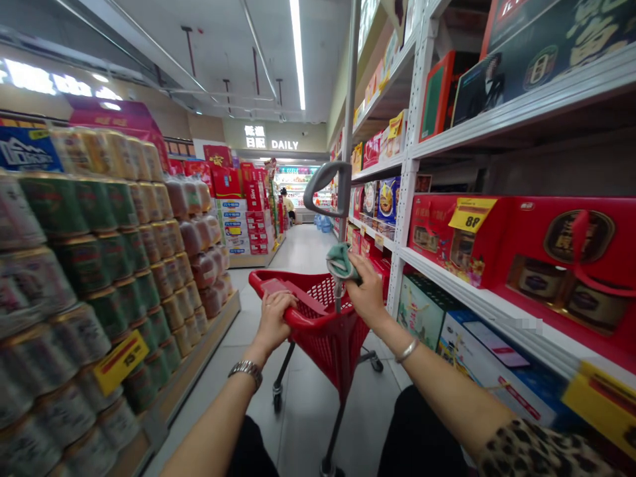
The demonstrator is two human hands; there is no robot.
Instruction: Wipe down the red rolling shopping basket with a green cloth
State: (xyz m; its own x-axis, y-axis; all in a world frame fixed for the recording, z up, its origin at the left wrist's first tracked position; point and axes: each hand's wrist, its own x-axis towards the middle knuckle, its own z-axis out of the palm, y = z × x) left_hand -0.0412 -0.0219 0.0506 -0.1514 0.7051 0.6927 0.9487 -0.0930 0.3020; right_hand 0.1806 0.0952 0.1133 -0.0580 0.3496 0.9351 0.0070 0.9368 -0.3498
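Note:
A red plastic shopping cart (322,331) rolls ahead of me down a supermarket aisle. My left hand (273,318) is closed over the cart's near rim; a metal watch is on that wrist. My right hand (365,291) grips a green cloth (340,262) against a tall grey pole (348,119) that stands at the cart and has a grey loop handle (322,185). A silver bangle sits on my right wrist.
Stacked shrink-wrapped drink cans (99,265) line the left side on a low platform. White metal shelves (447,278) on the right hold red gift boxes with yellow price tags. A person (287,204) is far down the aisle near a lit cooler.

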